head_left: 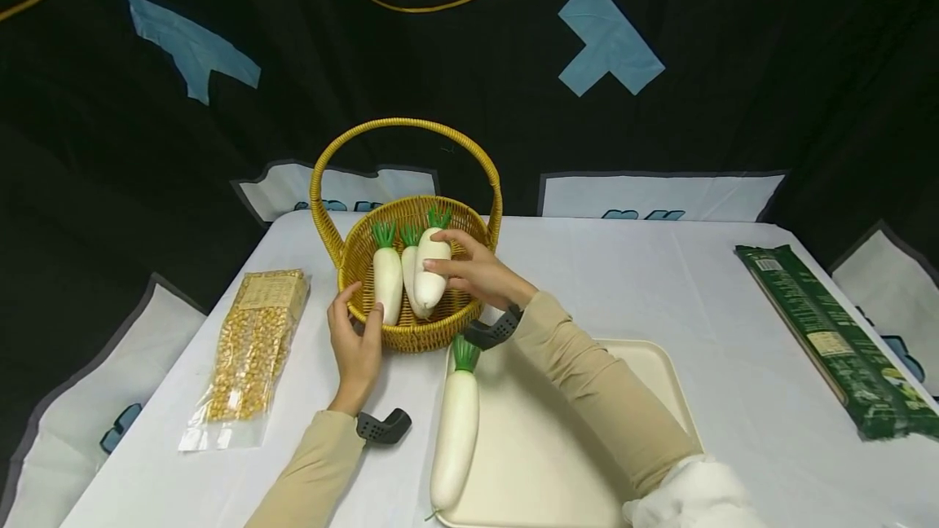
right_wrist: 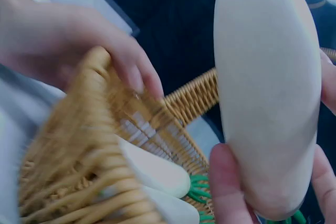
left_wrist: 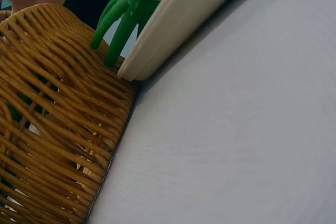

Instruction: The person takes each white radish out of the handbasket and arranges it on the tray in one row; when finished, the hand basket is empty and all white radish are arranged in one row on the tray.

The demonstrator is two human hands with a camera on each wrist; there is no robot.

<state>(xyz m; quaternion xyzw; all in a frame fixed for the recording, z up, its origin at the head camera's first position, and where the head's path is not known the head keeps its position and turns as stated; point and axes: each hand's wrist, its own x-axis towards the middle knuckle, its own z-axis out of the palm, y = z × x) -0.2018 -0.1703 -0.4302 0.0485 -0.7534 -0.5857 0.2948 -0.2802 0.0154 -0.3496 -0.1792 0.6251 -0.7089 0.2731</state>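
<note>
My right hand (head_left: 477, 271) holds a white radish (head_left: 431, 267) with green leaf stubs, over the wicker basket (head_left: 418, 339). In the right wrist view, thumb and fingers grip this radish (right_wrist: 268, 87) near one end. Two more white radishes lie in the basket, one radish (head_left: 388, 283) at the left and another radish (head_left: 411, 271) partly hidden behind the held one. My left hand (head_left: 357, 353) holds the basket's front left rim; the right wrist view shows the left hand (right_wrist: 79, 40) bent over that rim. Another radish (head_left: 456, 438) lies on the left edge of a cream tray (head_left: 543, 430).
The basket's tall arched handle (head_left: 406, 122) rises above the radishes. A clear bag of corn kernels (head_left: 249, 349) lies left of the basket. A long green package (head_left: 836, 336) lies at the table's right side. A dark patterned cloth (head_left: 469, 63) hangs behind the table.
</note>
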